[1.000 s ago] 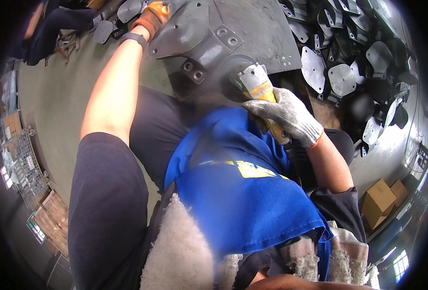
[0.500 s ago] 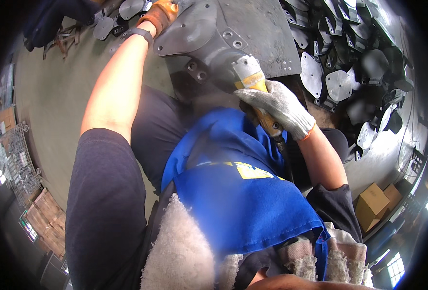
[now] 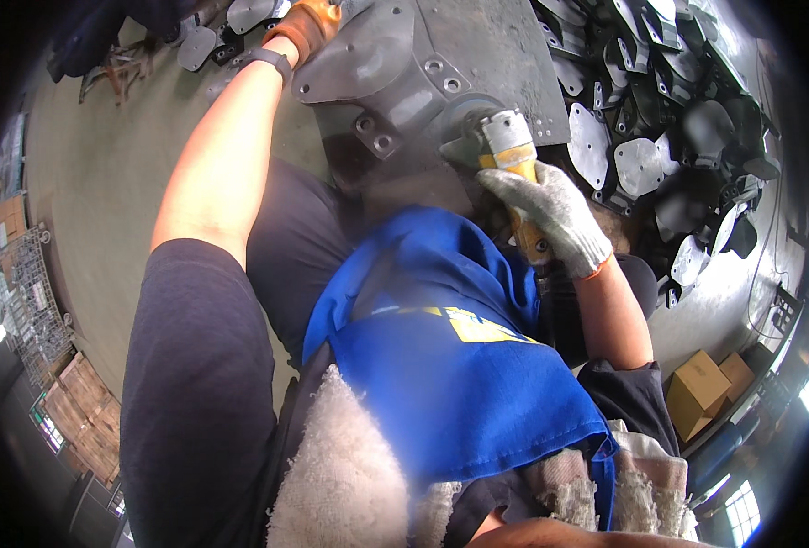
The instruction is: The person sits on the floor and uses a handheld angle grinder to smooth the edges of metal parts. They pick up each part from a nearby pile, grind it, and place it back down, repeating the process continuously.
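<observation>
My right hand (image 3: 555,215), in a grey-white knit glove, is wrapped round the yellow body of an angle grinder (image 3: 511,155). The grinder's round disc lies close to the right side of a dark metal bracket (image 3: 368,59); whether it touches is hard to tell. This bracket has a rounded plate and thick lugs with paired holes, and it rests on a dark flat plate (image 3: 505,55). At the bracket's far left edge, my left hand (image 3: 306,29), in an orange-brown glove, is closed on it. Some of those fingertips are out of sight at the top.
Many similar metal brackets (image 3: 640,163) are piled to the right of the work plate. More metal parts (image 3: 196,47) lie at the far left, near a person in dark clothes (image 3: 103,36). Cardboard boxes (image 3: 699,391) stand at the lower right, and a wire cage (image 3: 31,288) at the left.
My right hand and the grinder have shifted to the right, uncovering more of the bracket's lower right side. My left hand keeps nearly the same place on the bracket.
</observation>
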The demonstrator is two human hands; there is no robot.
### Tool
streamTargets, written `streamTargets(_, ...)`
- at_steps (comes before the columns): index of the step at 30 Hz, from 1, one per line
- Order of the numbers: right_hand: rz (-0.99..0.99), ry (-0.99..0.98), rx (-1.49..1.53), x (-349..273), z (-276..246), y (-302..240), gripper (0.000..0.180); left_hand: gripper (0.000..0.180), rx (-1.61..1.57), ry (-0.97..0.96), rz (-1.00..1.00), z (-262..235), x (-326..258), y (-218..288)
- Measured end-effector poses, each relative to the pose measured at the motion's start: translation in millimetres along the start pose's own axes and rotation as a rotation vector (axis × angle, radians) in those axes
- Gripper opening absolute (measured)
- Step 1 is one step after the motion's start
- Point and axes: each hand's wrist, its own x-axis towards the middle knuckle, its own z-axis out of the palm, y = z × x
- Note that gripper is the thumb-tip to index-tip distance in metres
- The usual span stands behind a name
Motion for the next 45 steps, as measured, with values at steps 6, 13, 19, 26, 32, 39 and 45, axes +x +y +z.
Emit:
streamTargets(6,-0.076,0.139,0.372,11,-12,11,0.033,0.024,0.145,-0.026,0.127,5,12,2)
streamTargets(13,-0.137,0.332,0.389,53,-38,13,0.036,0.012,-0.146,0.035,0.184,21,-2,-6)
streamTargets(19,-0.222,0.234,0.384,63,-21,5,0.036,0.019,-0.74,0.144,-0.377,-51,-86,-42)
streamTargets(26,-0.161,0.228,0.281,84,-17,9,0.042,0.038,-0.765,0.089,-1.14,-43,-166,-115)
streamTargets(32,-0.117,0.201,0.331,90,-17,-5,0.037,0.035,-1.265,-0.062,-1.573,72,-166,-135)
streamTargets(39,-0.065,0.312,0.199,82,-9,-22,0.045,0.037,-1.633,-0.201,-1.366,188,-188,-151)
streamTargets(45,-0.046,0.244,0.23,81,-8,-28,0.041,0.043,-2.022,0.057,-1.387,248,-225,-81)
